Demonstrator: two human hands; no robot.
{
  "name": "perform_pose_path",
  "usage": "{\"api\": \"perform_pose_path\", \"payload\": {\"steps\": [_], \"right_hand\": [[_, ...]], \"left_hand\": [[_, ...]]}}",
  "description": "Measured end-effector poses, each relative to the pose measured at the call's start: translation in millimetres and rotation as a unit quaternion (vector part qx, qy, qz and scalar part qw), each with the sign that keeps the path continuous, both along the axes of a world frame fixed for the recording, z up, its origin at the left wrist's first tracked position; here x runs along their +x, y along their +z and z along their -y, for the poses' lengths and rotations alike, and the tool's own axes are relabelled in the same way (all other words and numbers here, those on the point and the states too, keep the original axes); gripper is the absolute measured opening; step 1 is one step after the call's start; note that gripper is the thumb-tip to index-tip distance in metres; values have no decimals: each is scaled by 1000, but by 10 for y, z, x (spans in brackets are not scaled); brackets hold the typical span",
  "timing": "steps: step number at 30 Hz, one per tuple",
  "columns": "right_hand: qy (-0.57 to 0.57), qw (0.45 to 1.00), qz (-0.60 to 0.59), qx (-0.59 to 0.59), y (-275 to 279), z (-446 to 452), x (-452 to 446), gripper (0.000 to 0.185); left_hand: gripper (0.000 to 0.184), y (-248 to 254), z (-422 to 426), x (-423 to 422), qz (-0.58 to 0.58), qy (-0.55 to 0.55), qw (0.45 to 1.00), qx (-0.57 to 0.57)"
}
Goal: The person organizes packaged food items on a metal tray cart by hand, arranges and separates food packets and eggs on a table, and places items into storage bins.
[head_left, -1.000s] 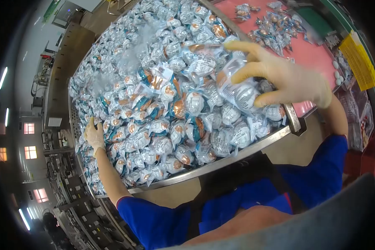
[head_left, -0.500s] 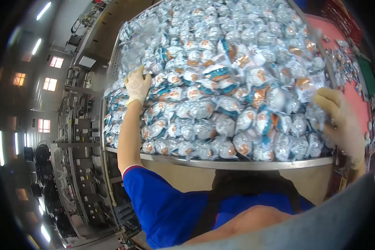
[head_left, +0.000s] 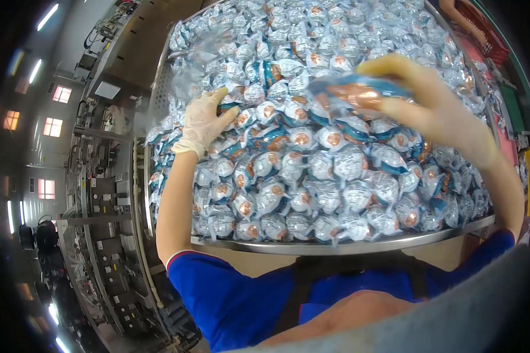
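My right hand (head_left: 436, 106), in a pale glove and blurred by motion, grips a clear packet (head_left: 359, 94) with orange and teal print above the pile. My left hand (head_left: 203, 120), also gloved, rests on the packets at the left with thumb and fingers around a small packet (head_left: 228, 108). Rows of clear packets (head_left: 350, 162) with round contents fill a large metal tray (head_left: 288, 248). Some packets show orange or teal print, others dark lettering.
Beyond the tray's right side lies a pink surface (head_left: 505, 144) with small packets. A red crate (head_left: 496, 50) stands at the upper right, with another person's arm (head_left: 462, 17) beside it. Metal machinery (head_left: 103, 235) runs along the left.
The view has swung, showing more of the tray's front. My right hand has moved from the right side inward over the pile with a printed packet. Another person's arm has appeared at upper right.
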State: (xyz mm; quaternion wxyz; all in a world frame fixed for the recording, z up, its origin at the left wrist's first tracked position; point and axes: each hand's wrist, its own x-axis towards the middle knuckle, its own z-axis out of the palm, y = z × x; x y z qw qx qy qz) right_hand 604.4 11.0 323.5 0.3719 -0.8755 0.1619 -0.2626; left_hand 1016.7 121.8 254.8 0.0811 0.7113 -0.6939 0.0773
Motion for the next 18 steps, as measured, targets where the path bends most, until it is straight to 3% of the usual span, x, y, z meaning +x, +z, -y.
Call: {"api": "perform_pose_path", "payload": {"steps": [1, 3, 4, 7, 8, 15, 18], "right_hand": [[-8, 996, -24, -84, -115, 62, 222, 37], [-50, 966, -246, -61, -140, 39, 553, 34], [15, 964, -127, -233, -389, 122, 644, 34], [9, 915, -286, -286, -343, 55, 727, 33], [31, 932, -250, -260, -423, 142, 738, 31], [-3, 929, -245, -279, -473, 3, 683, 36], [6, 951, -166, -262, -537, 89, 682, 32]], "left_hand": [[54, -17, 6, 51, -5, -14, 1000, -1], [55, -40, -8, 175, -11, -36, 999, -5], [58, -49, -16, 245, -7, -38, 999, 6], [60, -12, -75, 313, -86, -43, 995, 25], [61, 73, -81, 287, -98, -30, 991, 80], [63, 25, -33, 428, -149, -68, 982, 91], [61, 66, -56, 411, -158, -56, 980, 108]]}}
